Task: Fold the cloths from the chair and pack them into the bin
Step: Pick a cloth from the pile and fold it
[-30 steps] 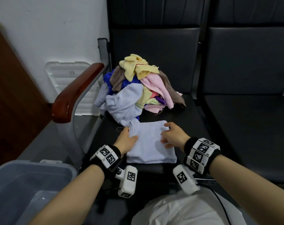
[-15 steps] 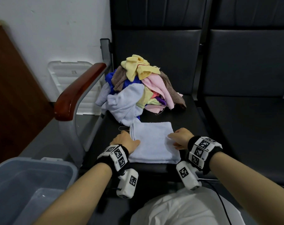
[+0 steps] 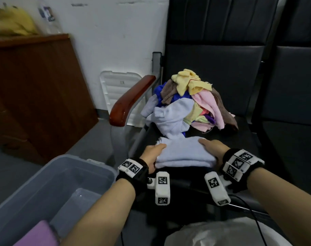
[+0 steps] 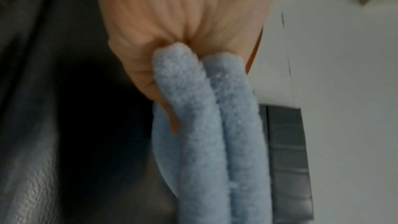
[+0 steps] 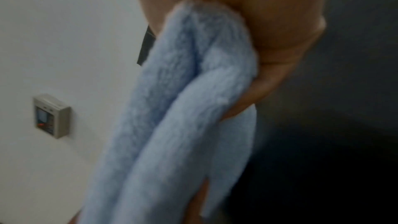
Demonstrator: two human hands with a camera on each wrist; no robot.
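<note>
Here, folded cloth [image 3: 185, 153] gripped between both hands

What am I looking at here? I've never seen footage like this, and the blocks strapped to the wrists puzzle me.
No robot here: a person wears three cameras. The wide picture comes from the head. The two close-ups come from those wrist blocks, each looking along its hand. On the chair lies a pile of unfolded cloths. In front of it, the left hand and right hand grip opposite ends of a folded blue cloth; the close-ups show its doubled layers in each grip. The grey bin, lower left, already holds something purple.
</note>
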